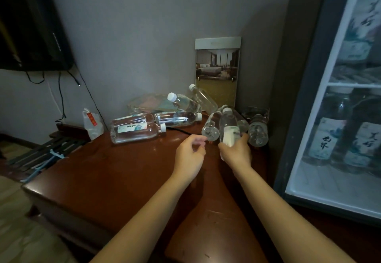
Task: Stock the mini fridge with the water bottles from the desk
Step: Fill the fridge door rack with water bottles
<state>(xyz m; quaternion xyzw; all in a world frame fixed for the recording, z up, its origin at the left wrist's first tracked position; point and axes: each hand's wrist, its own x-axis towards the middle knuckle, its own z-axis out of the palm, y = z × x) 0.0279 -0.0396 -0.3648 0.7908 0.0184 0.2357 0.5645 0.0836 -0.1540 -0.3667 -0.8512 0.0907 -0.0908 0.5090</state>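
At the pick-up step, by the look of it. Gripping a bottle (227,127) in the right hand (237,153), fingers curled round its labelled lower end, near the back right corner of the desk (123,180). Holding nothing in the left hand (190,155): fingers half curled, tips at the base of a second bottle (210,128) lying just beside the first, perhaps touching it, though too blurred to be sure.

More bottles (136,128) lying in a loose heap along the back edge. Another (257,131) against the right edge. Fridge (321,106) just to the right of the desk, with bottles already standing on its shelves.

Next, most likely:
- Close the left fingers round the second bottle.
- Lift both clear without rolling the neighbours.
- Swing right and stand them in a free spot on a shelf.
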